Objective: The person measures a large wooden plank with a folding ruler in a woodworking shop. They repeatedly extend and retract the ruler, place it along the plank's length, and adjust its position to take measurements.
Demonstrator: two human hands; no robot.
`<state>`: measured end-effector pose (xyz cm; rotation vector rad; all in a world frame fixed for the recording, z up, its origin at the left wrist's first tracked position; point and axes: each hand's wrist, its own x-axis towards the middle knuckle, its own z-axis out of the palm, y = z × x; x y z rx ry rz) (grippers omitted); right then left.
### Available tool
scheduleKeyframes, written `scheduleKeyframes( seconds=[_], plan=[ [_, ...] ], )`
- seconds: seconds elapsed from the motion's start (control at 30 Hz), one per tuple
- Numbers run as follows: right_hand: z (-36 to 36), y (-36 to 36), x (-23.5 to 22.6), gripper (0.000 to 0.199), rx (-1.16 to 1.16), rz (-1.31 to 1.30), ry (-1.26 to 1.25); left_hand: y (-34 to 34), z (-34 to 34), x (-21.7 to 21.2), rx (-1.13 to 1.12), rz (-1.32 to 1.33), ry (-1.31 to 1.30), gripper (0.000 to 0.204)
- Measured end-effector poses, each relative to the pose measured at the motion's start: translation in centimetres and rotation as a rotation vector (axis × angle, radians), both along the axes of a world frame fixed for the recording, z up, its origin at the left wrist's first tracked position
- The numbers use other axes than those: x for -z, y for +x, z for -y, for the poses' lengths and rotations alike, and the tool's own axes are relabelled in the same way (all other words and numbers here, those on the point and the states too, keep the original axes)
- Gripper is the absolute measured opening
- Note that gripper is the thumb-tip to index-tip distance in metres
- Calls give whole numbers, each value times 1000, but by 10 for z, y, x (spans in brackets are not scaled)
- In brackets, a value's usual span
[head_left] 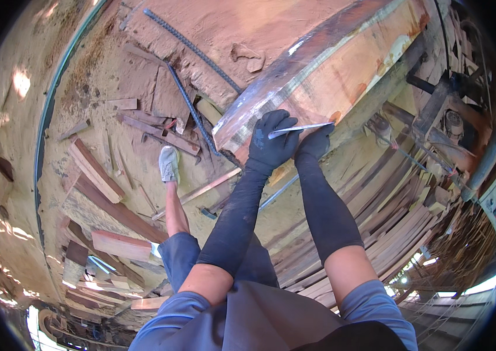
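Observation:
Both my hands wear dark gloves and dark arm sleeves, and they are close together over the end of a large sawn timber (341,76). A thin, pale, flat strip (301,128), pointed at its left end, spans the two hands; its exact kind cannot be told. Curled fingers of my left hand (272,140) are closed around the strip near that end. My right hand (314,144) pinches its other end, fingertips partly hidden. The timber runs from below my hands toward the upper right, with a pale cut face and a darker, rough side.
Two ribbed steel bars (192,50) lean against the timber's left. Offcuts (97,169) litter the sandy ground around my shoe (169,164). Long boards (394,234) are stacked at the lower right, below metal machinery (450,120). A hose-like line (46,117) curves along the left.

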<state>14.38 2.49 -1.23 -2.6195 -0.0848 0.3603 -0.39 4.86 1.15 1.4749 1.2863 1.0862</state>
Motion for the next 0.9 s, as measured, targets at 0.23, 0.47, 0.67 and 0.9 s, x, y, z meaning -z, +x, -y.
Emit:
scheduleKeyframes(
  seconds=[0.23,0.47,0.67,0.9],
  plan=[
    [7,8,13,76,-48,91,-11,2,1,2,10,-48,34,27],
    [-9,-8,-13,73,-36,99,-77,0,-6,-6,3,37,5,24],
    [-9,-6,-15,71,33,13,-89,-19,-35,-26,125,269,-452,15],
    [-3,-1,-13,71,70,-19,60,9,-119,-11,173,125,-367,22]
  ],
)
